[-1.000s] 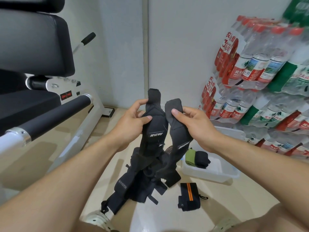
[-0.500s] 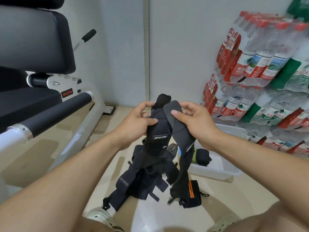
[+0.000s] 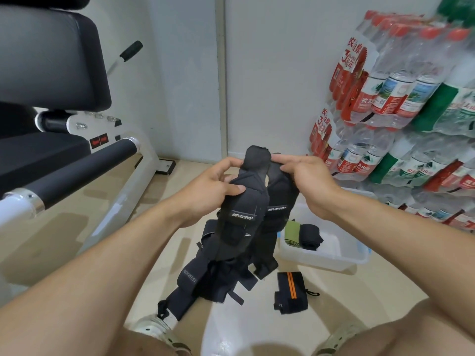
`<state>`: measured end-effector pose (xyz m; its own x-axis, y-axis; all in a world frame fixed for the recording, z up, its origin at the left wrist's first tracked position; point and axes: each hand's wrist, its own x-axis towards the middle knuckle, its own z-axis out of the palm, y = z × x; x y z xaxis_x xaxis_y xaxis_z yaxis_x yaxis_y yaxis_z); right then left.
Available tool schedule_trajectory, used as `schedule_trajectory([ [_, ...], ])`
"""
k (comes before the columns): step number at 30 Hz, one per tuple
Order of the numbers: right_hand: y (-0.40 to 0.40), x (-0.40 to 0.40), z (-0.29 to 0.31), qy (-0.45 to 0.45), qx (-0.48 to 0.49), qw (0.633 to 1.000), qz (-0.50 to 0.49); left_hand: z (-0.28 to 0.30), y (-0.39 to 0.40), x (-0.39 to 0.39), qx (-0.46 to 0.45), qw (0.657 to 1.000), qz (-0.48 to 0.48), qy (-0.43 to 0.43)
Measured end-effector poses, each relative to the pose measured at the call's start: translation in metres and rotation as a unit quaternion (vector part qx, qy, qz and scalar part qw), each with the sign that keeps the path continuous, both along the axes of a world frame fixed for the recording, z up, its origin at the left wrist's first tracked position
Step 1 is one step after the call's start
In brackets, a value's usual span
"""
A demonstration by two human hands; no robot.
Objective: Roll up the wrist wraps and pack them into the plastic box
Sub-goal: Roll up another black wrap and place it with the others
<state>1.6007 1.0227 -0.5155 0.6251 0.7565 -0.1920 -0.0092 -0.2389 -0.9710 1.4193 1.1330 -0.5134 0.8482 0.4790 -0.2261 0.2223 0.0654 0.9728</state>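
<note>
I hold two black wrist wraps side by side in the air. My left hand [image 3: 214, 187] grips the left wrap [image 3: 240, 219] near its top, thumb across the front. My right hand [image 3: 307, 181] pinches the right wrap [image 3: 277, 201] at its upper end. Both wraps hang down toward a heap of black wraps [image 3: 205, 276] on the floor. A clear plastic box [image 3: 341, 255] sits to the right on the floor with a green roll [image 3: 291, 233] and a black roll [image 3: 311, 236] inside. A rolled black wrap with an orange stripe [image 3: 290, 292] lies in front of the box.
A gym machine with black pads and a white frame [image 3: 77, 160] fills the left. Shrink-wrapped packs of water bottles [image 3: 401, 104] are stacked against the right wall. My shoes [image 3: 156, 330] and knees show at the bottom edge.
The two wraps have been brought together and lowered slightly. The right wrap's tail, which hung over the striped roll half a second ago, now hangs shorter behind the left wrap.
</note>
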Motion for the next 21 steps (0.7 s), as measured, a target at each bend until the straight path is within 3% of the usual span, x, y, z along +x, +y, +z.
schedule_trajectory([
  [2, -0.002, -0.002, 0.007, 0.033, 0.007, 0.999, 0.024, 0.000, -0.001, 0.000, 0.004, 1.000, -0.003, -0.003],
  [5, -0.006, -0.007, 0.011, 0.006, 0.008, 0.997, 0.071, -0.001, -0.002, 0.001, 0.011, 1.000, -0.005, -0.005],
  [9, -0.002, -0.012, 0.006, 0.017, 0.065, 0.997, 0.024, -0.001, -0.005, 0.001, -0.002, 1.000, -0.012, -0.008],
  [13, 0.000, -0.012, 0.005, -0.022, 0.077, 0.996, 0.032, -0.003, 0.000, 0.006, -0.035, 0.995, 0.091, -0.004],
  [15, -0.002, -0.015, 0.006, -0.038, 0.082, 0.995, 0.053, -0.006, 0.003, 0.007, -0.002, 0.993, 0.116, 0.002],
  [21, -0.002, -0.024, 0.009, -0.042, 0.102, 0.991, 0.075, -0.010, -0.005, 0.007, -0.024, 0.999, -0.022, 0.025],
])
